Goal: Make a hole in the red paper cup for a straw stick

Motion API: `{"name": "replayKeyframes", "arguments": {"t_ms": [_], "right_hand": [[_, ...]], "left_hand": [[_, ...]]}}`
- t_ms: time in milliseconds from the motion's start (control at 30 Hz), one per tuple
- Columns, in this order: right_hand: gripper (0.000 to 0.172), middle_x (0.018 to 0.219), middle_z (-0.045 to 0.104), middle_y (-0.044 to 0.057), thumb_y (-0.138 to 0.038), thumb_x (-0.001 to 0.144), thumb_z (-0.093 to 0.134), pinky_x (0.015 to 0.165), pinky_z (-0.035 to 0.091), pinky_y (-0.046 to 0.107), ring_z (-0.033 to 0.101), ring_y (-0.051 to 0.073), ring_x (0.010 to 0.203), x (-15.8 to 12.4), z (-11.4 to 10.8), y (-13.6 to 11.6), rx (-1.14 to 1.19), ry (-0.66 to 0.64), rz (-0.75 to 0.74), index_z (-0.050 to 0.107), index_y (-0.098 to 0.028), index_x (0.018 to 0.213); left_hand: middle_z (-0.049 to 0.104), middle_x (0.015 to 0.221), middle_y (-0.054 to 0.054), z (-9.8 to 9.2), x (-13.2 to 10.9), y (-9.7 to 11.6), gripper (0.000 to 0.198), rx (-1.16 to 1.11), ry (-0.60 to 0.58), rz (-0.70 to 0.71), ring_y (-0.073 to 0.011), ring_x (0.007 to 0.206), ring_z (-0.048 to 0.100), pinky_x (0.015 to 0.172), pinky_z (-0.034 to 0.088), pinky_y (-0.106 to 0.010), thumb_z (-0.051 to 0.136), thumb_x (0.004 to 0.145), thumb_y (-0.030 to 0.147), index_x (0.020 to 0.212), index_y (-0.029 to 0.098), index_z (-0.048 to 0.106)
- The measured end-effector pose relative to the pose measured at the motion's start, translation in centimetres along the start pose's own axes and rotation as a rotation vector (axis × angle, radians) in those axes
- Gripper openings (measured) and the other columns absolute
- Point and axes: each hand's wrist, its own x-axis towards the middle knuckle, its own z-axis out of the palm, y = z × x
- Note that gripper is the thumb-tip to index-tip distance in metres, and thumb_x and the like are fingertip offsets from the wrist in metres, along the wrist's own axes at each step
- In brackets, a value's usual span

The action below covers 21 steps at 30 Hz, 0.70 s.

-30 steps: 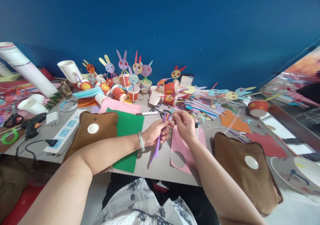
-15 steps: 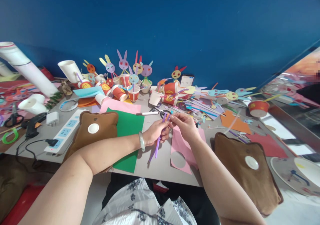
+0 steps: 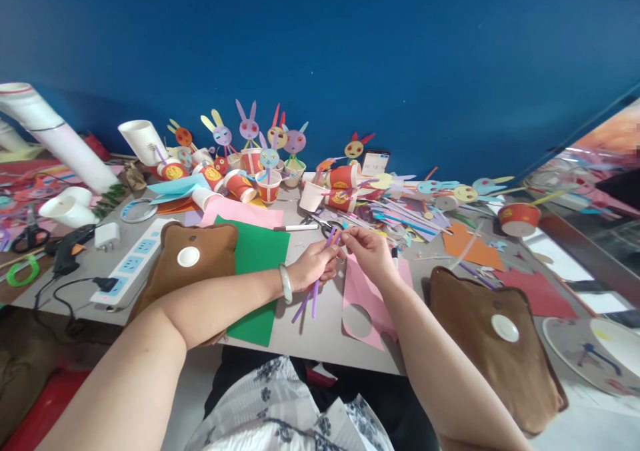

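Note:
My left hand (image 3: 317, 264), with a pale bangle at the wrist, is closed around two thin purple strips (image 3: 315, 297). I cannot tell whether they are straws or folded paper. Their lower ends hang apart below the hand, and the upper ends poke out above the thumb beside a small orange bit (image 3: 337, 235). My right hand (image 3: 371, 254) pinches at these upper ends, its fingertips meeting the left thumb. Beneath the right forearm lies pink paper (image 3: 356, 284) with a round hole cut in it. Green paper (image 3: 253, 291) lies left of the hands.
Behind the hands are scissors (image 3: 331, 228) and a white marker (image 3: 300, 227). Paper cups (image 3: 269, 187) with rabbit figures line the blue wall. Brown cushions (image 3: 487, 351) flank the workspace. A power strip (image 3: 133, 264) and glue gun (image 3: 70, 251) are at left.
The lower ends of the purple strips have spread apart slightly. Both hands stay almost in place, and the whole view has shifted a little.

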Motion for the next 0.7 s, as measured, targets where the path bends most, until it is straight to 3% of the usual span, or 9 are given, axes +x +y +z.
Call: {"name": "replayKeyframes", "arguments": {"t_ms": [333, 500, 700], "right_hand": [[0.013, 0.075, 0.066, 0.005, -0.026, 0.086, 0.051, 0.059, 0.040, 0.029, 0.056, 0.018, 0.068, -0.36, 0.47, 0.51, -0.353, 0.128, -0.251, 0.059, -0.021, 0.078], [0.021, 0.067, 0.059, 0.002, -0.039, 0.087, 0.056, 0.057, 0.038, 0.028, 0.051, 0.016, 0.061, 0.06, 0.23, 0.94, -0.185, 0.152, -0.134, 0.057, -0.021, 0.075], [0.040, 0.059, 0.057, -0.001, -0.055, 0.087, 0.059, 0.060, 0.039, 0.028, 0.050, 0.013, 0.058, 0.26, -0.23, 0.79, 0.117, -0.090, 0.044, 0.061, -0.019, 0.070]], "left_hand": [[0.025, 0.050, 0.010, 0.06, -0.15, -0.30, 0.024, -0.006, -0.029, -0.017, -0.0059, 0.036, 0.025, 0.036, 0.015, -0.017, 0.048, 0.093, 0.042, 0.085, 0.019, 0.051], [0.027, 0.050, 0.010, 0.03, -0.33, -0.25, 0.026, -0.068, -0.076, -0.037, -0.0056, 0.036, 0.026, 0.035, 0.018, -0.016, 0.051, 0.092, 0.045, 0.087, 0.019, 0.053], [0.026, 0.048, 0.010, -0.27, -0.01, 0.01, 0.024, -0.157, -0.084, -0.011, -0.0066, 0.034, 0.026, 0.033, 0.021, -0.016, 0.048, 0.093, 0.043, 0.086, 0.020, 0.051]]}}
